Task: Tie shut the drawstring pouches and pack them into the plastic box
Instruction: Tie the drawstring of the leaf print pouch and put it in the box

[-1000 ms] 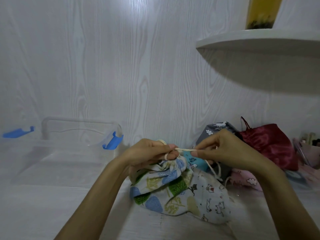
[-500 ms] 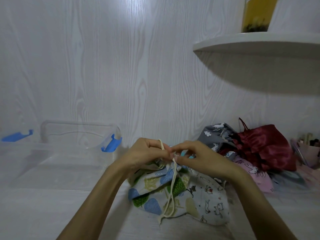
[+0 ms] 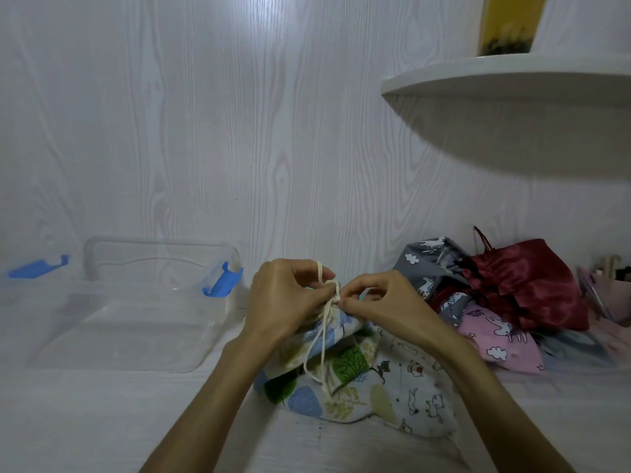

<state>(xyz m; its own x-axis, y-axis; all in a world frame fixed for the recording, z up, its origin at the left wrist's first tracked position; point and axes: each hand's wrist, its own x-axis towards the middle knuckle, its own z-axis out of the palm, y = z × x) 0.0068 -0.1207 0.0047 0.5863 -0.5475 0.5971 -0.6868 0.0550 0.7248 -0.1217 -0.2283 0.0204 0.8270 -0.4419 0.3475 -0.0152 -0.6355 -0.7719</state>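
Pinching the cream drawstring (image 3: 322, 339) at the gathered neck of the tree-print pouch (image 3: 336, 367), both hands work just above the white counter (image 3: 85, 421). The left hand (image 3: 290, 297) has the cord looped over a finger, its grip curled round the cord and the bunched mouth, which likely keeps the neck closed while the knot forms. The right hand (image 3: 379, 300) nips the cord at the same spot with thumb and fingertip, its grip clamped on it, probably to draw the knot tight. Two loose cord ends hang down across the pouch front.

That pouch lies on a pale cat-print pouch (image 3: 413, 401), at the near edge of a heap waiting on the right: a pink bunny pouch (image 3: 498, 339), a grey unicorn pouch (image 3: 430, 264) and a dark red satin pouch (image 3: 526, 285). The pink one carries small writing, too small to read.

Left of the hands, the clear plastic box (image 3: 143, 332) with blue clips stands open with no pouch in it, near enough to take each tied one. A shelf (image 3: 512, 76) juts from the wall above.
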